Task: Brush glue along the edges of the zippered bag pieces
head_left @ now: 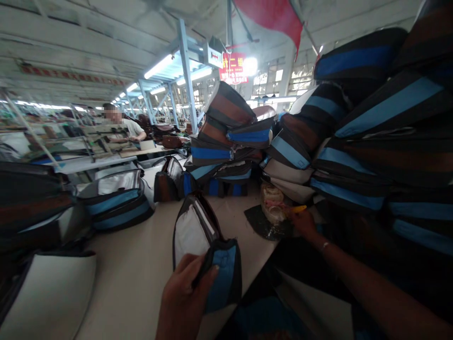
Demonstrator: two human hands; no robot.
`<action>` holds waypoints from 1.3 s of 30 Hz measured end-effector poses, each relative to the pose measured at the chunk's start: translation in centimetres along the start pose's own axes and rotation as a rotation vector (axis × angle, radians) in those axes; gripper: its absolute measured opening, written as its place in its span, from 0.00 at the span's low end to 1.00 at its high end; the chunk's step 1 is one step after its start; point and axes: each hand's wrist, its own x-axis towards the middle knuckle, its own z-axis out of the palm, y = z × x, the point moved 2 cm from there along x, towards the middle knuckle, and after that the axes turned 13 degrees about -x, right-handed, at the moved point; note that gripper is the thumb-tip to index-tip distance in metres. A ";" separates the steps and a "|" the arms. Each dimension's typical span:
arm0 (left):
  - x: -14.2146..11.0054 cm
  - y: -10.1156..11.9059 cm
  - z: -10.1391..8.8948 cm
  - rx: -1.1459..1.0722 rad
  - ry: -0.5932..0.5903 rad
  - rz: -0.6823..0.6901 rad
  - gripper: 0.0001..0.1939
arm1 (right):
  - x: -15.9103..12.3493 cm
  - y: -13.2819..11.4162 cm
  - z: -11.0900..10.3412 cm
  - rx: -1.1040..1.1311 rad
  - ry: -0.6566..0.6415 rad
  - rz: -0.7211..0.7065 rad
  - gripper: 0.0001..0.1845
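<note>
My left hand [184, 295] grips the near edge of an open bag [207, 245] with a silver lining, dark trim and a blue panel, standing on the light worktable [141, 269]. My right hand [300, 221] reaches forward to the right and holds a small yellow tool [299, 208]. That hand rests beside a pale bundle of straps or tape [272, 204] lying on a dark pad [264, 223] at the table's far edge.
Tall stacks of finished blue, brown and black bags [371, 137] crowd the right side and the far middle [226, 141]. More bags [113, 200] lie on the left. A person [123, 128] works at a distant bench under strip lights.
</note>
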 end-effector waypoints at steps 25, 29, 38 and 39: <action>0.0 2.2 1.5 -0.077 -0.005 0.039 0.14 | -8.9 -23.0 -16.2 0.407 0.140 -1.044 0.04; -0.3 2.0 1.8 -0.100 -0.023 0.045 0.13 | -10.1 -23.9 -16.4 0.548 0.109 -1.033 0.05; -1.2 1.7 0.9 -0.094 -0.001 -0.006 0.16 | -10.3 -22.1 -15.1 0.516 0.163 -0.868 0.04; -1.3 1.6 0.9 -0.100 -0.002 -0.004 0.16 | -10.5 -22.1 -15.2 0.552 0.169 -0.843 0.05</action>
